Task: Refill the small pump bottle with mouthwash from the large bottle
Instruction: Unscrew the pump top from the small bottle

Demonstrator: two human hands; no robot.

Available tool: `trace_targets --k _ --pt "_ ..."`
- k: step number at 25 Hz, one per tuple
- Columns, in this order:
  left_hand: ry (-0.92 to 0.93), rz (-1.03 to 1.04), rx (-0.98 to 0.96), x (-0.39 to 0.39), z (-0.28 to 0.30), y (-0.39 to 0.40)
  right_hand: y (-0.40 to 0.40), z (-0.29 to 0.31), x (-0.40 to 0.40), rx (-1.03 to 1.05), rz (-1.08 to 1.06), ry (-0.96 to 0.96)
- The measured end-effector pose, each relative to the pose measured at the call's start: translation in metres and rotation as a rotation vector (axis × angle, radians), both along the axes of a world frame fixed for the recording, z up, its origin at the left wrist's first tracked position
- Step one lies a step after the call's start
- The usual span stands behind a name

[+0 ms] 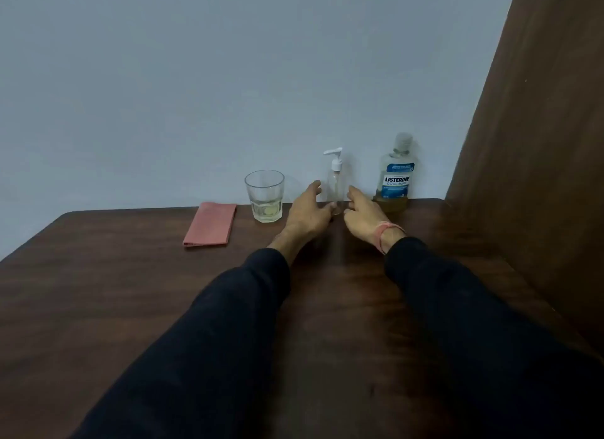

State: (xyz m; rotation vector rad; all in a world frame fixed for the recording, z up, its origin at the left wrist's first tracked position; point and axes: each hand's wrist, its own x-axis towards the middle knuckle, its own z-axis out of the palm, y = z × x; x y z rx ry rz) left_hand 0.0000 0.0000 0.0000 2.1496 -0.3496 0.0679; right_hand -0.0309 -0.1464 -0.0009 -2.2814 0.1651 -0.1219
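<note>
A dark wooden table (130, 291) stands against a pale blue-grey wall (228, 62), with a brown wooden panel (539, 144) closing it in on the right. Along the back edge, close to the wall, stands a small clear pump bottle (335, 185) with a white pump head, upright and seemingly empty. Just to its right stands a large Listerine Cool Mint bottle (396, 174), cap on, with only a low band of amber liquid at the bottom. To the left of the pump bottle is a glass tumbler (264, 195) with a shallow pool of pale liquid, and further left a folded pink cloth (210, 223) lies flat.

The person reaches out with both arms in dark sleeves (228, 324). The left hand (309, 211) sits just left of the pump bottle's base, fingers loosely spread, its fingertips at or touching the base. The right hand (361, 211), a pink band (387, 234) at the wrist, sits just to the right, fingers relaxed and open. Neither hand has closed around the bottle; whether they actually touch it is hard to tell.
</note>
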Motion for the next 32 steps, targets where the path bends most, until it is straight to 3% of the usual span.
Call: trace_targets --k 6,11,17,23,25,29,32 --pt "-0.05 0.038 -0.035 0.003 -0.004 0.011 0.005 -0.011 -0.01 0.1 0.069 -0.034" --pt "-0.046 -0.042 -0.052 -0.077 -0.003 0.062 0.018 -0.003 -0.092 0.018 0.145 -0.087" --pt "-0.055 -0.081 -0.034 -0.179 -0.009 0.117 0.049 0.003 -0.206 0.076 0.242 -0.124" --pt "-0.039 -0.107 -0.064 -0.22 -0.02 0.144 0.055 0.004 -0.246 0.079 0.331 -0.139" --pt "-0.028 -0.122 -0.071 -0.219 -0.021 0.145 0.059 0.013 -0.238 0.157 0.309 -0.235" --pt "-0.014 -0.137 -0.063 -0.21 -0.022 0.146 0.079 0.021 -0.215 0.516 0.247 -0.467" --pt "-0.042 -0.17 -0.041 -0.205 -0.026 0.15 0.092 0.007 -0.208 0.567 0.209 -0.509"
